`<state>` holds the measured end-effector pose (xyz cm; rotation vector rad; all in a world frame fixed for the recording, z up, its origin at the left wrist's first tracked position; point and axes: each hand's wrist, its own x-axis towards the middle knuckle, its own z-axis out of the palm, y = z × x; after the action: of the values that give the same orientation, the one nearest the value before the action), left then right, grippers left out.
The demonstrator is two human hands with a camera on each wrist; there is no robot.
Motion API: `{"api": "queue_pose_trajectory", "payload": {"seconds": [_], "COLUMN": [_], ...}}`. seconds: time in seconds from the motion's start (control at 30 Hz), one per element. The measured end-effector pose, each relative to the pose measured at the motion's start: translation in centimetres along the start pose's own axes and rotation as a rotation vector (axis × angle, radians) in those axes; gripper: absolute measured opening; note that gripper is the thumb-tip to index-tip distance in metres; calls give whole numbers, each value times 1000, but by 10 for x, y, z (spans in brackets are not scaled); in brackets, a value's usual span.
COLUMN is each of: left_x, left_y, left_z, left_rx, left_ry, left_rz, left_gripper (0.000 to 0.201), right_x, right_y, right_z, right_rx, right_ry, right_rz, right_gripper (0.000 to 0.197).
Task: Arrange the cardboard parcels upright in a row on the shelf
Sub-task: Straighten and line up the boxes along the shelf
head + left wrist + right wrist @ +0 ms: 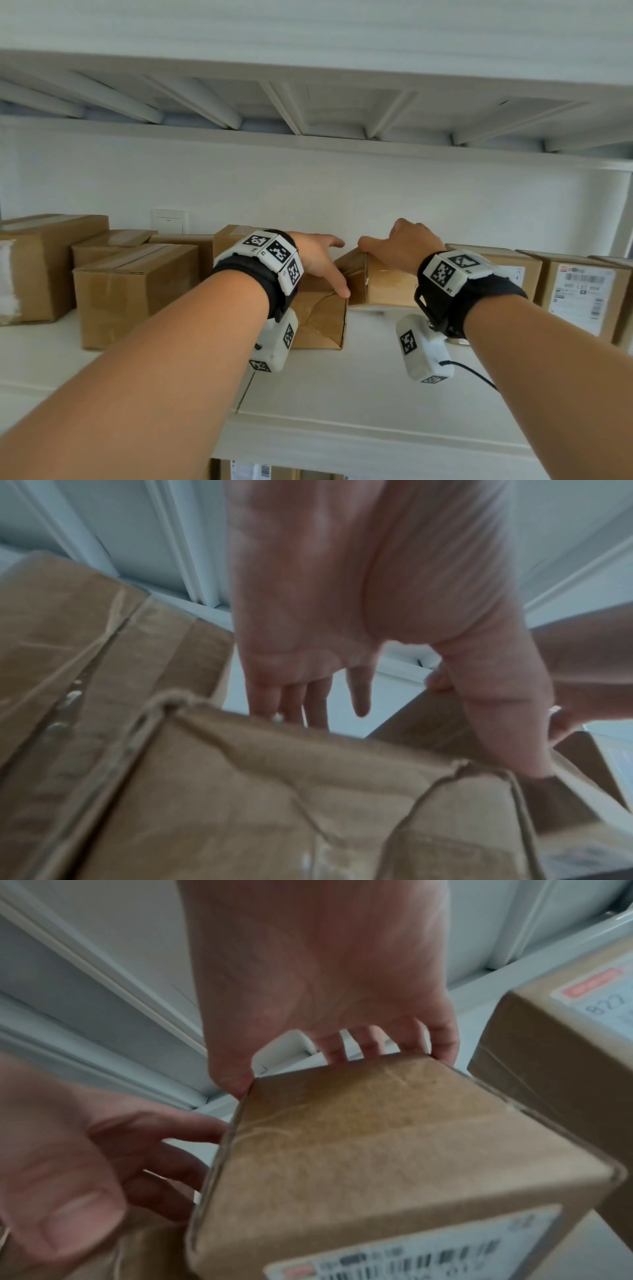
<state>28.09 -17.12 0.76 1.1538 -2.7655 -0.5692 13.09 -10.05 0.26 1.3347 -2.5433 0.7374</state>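
Cardboard parcel (383, 286) tilted, right hand (404, 246) gripping top

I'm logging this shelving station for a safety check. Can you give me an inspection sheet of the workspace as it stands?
Surface: white shelf, parcels along its back.
Job's things: tilted parcel raised off the shelf at its near edge; crumpled parcel beside it, creased front; labelled parcel upright at right; taped parcel and others at left, not yet in one row.
Clutter: nothing seen.
Grippers: right hand grips the tilted parcel's top; left hand open, fingers spread over the crumpled parcel.
Cables: black cable trailing from the right wrist camera.
Surroundings: white wall, wall switch, upper shelf's ribbed underside.
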Motion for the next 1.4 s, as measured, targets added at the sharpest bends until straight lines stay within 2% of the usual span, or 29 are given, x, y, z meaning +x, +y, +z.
{"api": "queue_pose_trajectory", "payload": {"seconds": [0.1, 0.2, 0.37, 0.6, 0.83, 0.93, 1.2, 1.4], "left_x": [-4, -3, -3, -6, -1, 4, 27, 35], "left_y": [12, 23, 35, 35, 31, 35, 43, 50], "left_z": [4, 9, 18, 16, 6, 7, 18, 16], "left_rx": [33, 47, -49, -243, -467, -501, -415, -344], "left_ry": [44, 76, 77, 132, 198, 157, 86, 87], "left_rz": [78, 161, 200, 210, 185, 166, 84, 69], "left_gripper": [118, 124, 118, 106, 103, 92, 82, 81], "right_x": [-2, -4, -8, -13, -14, -11, -10, -10], "right_y": [1, 1, 5, 8, 19, 26, 37, 45], "right_z": [-12, -22, -32, -42, -51, -50, -38, -38], "right_rx": [50, 95, 79, 113, 376, 411, 321, 244], "right_ry": [32, 76, 112, 152, 129, 75, -157, -201], "right_rz": [-17, -35, -41, -77, -119, -131, -190, -254], "right_gripper": [67, 59, 50, 53, 38, 28, 33, 27]}}
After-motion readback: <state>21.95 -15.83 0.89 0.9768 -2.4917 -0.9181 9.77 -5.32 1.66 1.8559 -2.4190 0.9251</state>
